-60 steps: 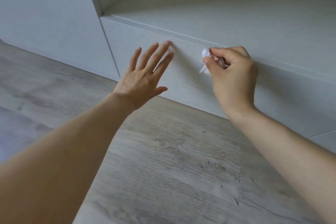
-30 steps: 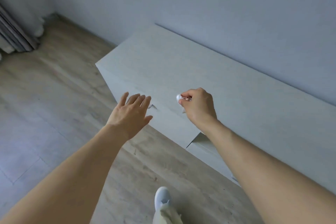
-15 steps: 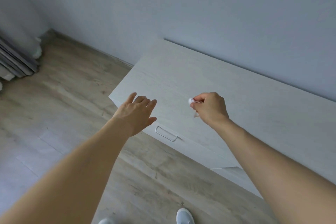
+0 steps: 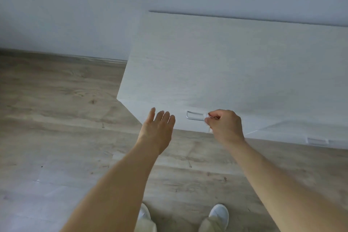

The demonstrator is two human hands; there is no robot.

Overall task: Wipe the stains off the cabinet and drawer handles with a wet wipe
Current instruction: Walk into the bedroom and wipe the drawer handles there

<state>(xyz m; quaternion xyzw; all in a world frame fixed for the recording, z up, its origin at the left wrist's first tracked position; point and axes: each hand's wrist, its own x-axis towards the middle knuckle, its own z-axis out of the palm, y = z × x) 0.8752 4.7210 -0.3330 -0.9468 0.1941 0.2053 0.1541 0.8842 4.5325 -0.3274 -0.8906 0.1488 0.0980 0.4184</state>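
Observation:
A low white cabinet [image 4: 235, 62] stands against the wall, seen from above. On its front, just under the top edge, sits a metal drawer handle [image 4: 194, 115]. My right hand [image 4: 225, 126] pinches a small white wet wipe [image 4: 207, 117] against the right end of that handle; most of the wipe is hidden in my fingers. To the left of the handle my left hand [image 4: 159, 128] hovers with straight fingers, holding nothing, close to the drawer front.
A second handle [image 4: 317, 140] shows on a lower front at the right. Wood-look floor [image 4: 56, 118] spreads to the left and below. My two white shoes [image 4: 218, 213] stand near the bottom edge. A plain wall rises behind the cabinet.
My view rose from a crouch at the lower drawer to standing over the cabinet. My right hand carried the wipe down to the top drawer handle. The left hand stayed open alongside.

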